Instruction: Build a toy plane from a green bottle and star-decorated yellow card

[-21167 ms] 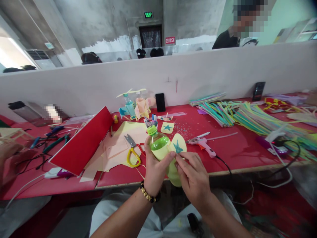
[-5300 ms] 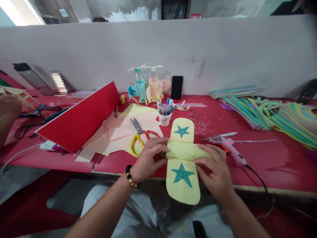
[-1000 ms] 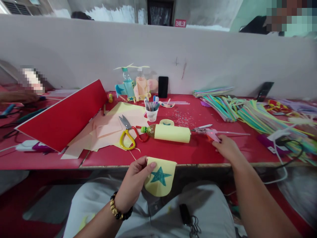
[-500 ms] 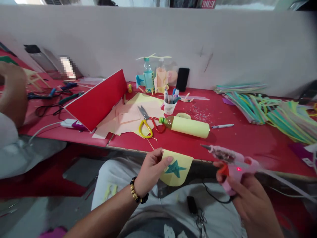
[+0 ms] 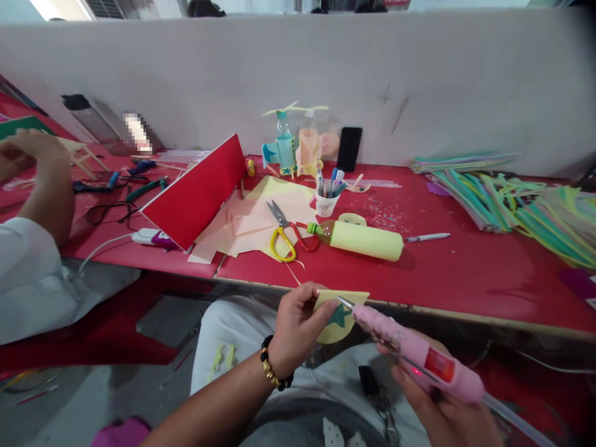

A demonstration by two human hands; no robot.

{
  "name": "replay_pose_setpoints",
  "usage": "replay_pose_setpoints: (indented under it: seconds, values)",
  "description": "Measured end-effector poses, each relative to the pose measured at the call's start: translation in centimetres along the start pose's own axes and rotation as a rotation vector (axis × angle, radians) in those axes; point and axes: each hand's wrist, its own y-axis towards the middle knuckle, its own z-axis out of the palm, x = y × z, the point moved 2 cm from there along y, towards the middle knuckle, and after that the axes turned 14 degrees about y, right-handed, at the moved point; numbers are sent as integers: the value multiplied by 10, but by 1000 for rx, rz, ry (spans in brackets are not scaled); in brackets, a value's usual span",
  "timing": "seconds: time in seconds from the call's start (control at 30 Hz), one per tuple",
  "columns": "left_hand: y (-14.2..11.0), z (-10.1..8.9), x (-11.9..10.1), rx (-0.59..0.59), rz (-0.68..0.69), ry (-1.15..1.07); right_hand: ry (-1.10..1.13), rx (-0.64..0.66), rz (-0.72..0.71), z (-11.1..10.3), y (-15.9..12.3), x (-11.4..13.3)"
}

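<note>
Between thumb and fingers, my left hand pinches a yellow paper piece with a rounded lower edge and a green star drawn on it. My right hand is wrapped round a pink glue gun, whose red light glows. The gun's metal nozzle points left and overlaps the paper's upper part; whether it touches is unclear. On the red table just beyond lies a bottle wrapped in yellow paper, with a green cap. Beside it are scissors with one yellow and one red handle.
Pink and yellow paper sheets lie under the scissors. Behind stand a cup of pens, two decorated bottles and a phone. A red board leans at left, near another person's arm. Coloured strips pile up at right.
The glue gun has swung left and turned, bringing its nozzle from beside the paper to over it. The paper has tilted in my left hand. The whole view has shifted slightly.
</note>
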Motion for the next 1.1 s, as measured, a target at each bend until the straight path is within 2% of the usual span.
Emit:
replay_pose_setpoints:
  seconds: [0.17,0.33,0.5,0.7,1.1]
  values:
    - [2,-3,-7,-25,113,142,-48,-9,0,5,5,9]
    - [5,-6,-13,-54,195,304,-64,-12,-83,6,2,2]
    - [6,-9,-17,-83,238,422,-83,-12,-91,5,1,-4]
    - [8,-7,-24,-109,303,488,-87,60,-73,3,7,5]
    - [7,-8,-27,-112,349,521,-86,26,-76,1,8,7]
